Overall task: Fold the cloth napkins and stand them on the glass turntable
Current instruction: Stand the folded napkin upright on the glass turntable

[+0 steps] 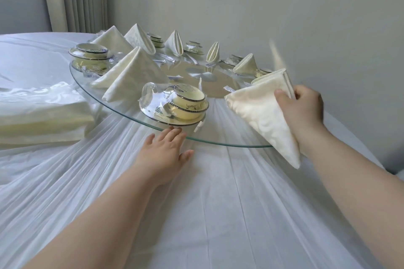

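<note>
Napkin (262, 116): cream damask, folded to triangle, over glass turntable (218, 141) rim at 4 o'clock. We count 6 standing napkins (133, 74) on glass. Our right hand (306, 109) pinches napkin's top edge. Our left hand (166, 148): fingers straight, tips at rim, 6 o'clock.

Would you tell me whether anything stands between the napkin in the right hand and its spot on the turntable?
Nothing visible does. The right hand holds the folded napkin over the glass turntable's near rim, and the glass beneath looks bare; the wrapped bowl set sits to its left, a small sachet further in.
</note>
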`<state>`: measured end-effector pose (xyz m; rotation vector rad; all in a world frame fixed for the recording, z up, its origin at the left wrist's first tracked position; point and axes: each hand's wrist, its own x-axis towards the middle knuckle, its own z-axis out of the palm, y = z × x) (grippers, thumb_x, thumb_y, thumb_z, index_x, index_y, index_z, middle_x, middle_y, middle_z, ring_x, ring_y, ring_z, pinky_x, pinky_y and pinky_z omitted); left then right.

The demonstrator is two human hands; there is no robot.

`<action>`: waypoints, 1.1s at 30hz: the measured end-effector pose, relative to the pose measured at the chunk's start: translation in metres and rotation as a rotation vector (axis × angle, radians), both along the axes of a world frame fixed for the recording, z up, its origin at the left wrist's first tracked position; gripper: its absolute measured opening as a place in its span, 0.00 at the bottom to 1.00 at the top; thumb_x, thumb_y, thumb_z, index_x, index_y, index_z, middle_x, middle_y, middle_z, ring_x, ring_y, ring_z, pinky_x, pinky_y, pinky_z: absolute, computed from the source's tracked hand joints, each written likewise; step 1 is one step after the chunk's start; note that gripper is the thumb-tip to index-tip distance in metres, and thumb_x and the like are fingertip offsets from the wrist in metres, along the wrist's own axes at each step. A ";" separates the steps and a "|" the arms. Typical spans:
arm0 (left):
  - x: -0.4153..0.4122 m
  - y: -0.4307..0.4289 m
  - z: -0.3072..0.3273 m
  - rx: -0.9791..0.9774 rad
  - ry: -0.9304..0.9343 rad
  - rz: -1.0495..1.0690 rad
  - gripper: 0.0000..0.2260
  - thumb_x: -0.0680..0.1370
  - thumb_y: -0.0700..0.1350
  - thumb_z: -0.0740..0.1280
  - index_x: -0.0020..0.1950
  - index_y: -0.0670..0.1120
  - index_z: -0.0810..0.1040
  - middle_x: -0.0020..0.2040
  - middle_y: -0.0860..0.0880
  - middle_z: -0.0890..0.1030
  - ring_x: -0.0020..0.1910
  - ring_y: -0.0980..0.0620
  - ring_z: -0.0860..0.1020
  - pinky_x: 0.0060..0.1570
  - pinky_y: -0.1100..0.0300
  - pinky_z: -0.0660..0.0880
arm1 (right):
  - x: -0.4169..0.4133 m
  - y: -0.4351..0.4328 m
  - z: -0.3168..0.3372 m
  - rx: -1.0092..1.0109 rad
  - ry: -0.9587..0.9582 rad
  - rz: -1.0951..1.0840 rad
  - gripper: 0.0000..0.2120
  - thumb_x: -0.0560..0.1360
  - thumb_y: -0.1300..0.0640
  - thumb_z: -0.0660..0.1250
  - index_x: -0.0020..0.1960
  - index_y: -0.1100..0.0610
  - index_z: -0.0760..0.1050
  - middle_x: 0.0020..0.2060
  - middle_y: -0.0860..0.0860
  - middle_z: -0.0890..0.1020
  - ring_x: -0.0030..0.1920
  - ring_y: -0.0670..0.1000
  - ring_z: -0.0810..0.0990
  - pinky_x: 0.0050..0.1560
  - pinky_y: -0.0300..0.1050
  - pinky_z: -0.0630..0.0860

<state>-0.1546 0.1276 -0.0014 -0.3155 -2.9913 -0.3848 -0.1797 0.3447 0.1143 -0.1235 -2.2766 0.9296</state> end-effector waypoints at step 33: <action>-0.006 0.000 -0.007 0.027 0.059 0.039 0.47 0.56 0.64 0.26 0.74 0.56 0.52 0.74 0.59 0.53 0.74 0.59 0.48 0.71 0.55 0.43 | -0.060 -0.040 -0.097 0.228 -0.403 -0.160 0.29 0.72 0.39 0.62 0.62 0.61 0.66 0.64 0.55 0.71 0.66 0.55 0.66 0.63 0.47 0.56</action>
